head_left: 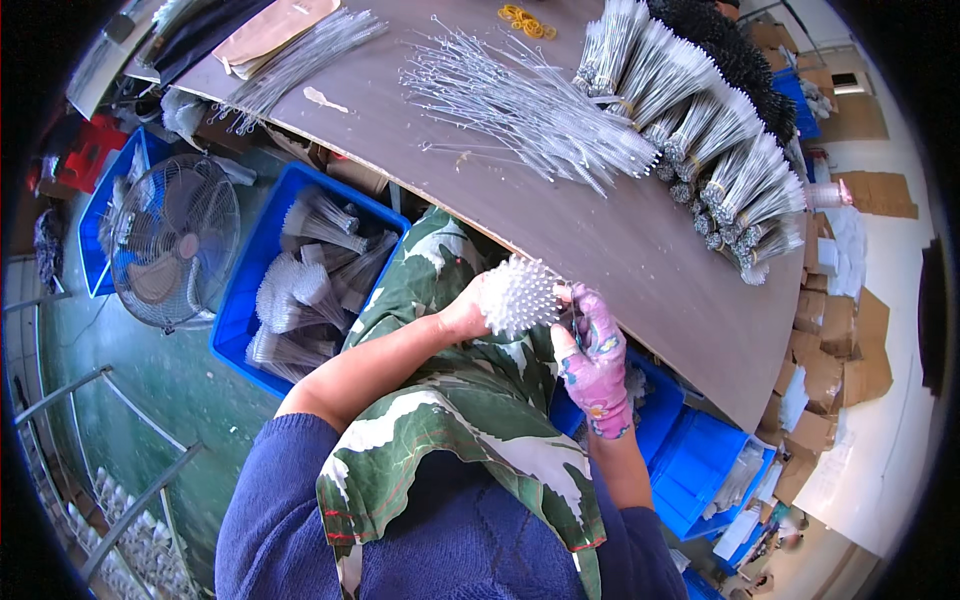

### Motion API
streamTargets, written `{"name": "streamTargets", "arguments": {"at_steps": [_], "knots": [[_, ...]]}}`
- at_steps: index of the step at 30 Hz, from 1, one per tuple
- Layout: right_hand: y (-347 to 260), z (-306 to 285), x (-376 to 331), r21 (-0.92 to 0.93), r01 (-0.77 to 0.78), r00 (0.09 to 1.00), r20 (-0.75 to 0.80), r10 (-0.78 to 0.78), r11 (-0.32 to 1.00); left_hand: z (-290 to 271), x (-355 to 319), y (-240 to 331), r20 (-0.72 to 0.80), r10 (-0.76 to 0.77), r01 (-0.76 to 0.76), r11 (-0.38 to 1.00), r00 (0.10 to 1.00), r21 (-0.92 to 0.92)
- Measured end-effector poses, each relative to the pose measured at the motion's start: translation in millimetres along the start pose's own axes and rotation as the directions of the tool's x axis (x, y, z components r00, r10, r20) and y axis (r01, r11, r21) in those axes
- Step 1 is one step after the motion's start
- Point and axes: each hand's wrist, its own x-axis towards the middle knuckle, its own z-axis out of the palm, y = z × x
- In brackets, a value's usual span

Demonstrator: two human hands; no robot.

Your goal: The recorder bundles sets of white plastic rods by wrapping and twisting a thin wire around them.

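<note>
My bare left hand (464,314) is closed round a bundle of thin white-bristled wire brushes (521,296), their tips facing up toward me. It holds them over my lap, by the table's near edge. Close to the bundle's right side is my right hand (597,370), in a pink flowered glove, its thumb and fingers bent together. Something small and dark shows between them, too little of it to name. Loose wire brushes with looped ends (530,105) lie spread on the brown table (690,270) ahead.
Tied brush bundles (725,140) stand in rows at the table's right, beside black brushes (735,60). Yellow rubber bands (527,22) lie at the far edge. A blue crate (228,330) of bundles and a fan (172,245) stand left; more blue bins (700,465) sit right.
</note>
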Motion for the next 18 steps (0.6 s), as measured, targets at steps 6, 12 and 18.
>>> {"name": "streamTargets", "arguments": {"at_steps": [6,12,18], "knots": [[-12,-3,-2,0.150,-0.082,0.997,0.020,0.080,0.985,1,-1,-8,-0.075,0.046,-0.054,0.993,0.996,-0.109],[-30,-17,5,0.109,-0.245,0.969,0.042,0.242,0.963,-4,-2,-1,-0.147,0.142,-0.146,0.989,0.979,-0.012],[-22,-14,6,0.144,-0.287,0.958,0.040,0.284,0.947,-20,3,20,-0.111,0.026,-0.061,0.945,0.993,-0.320]]}}
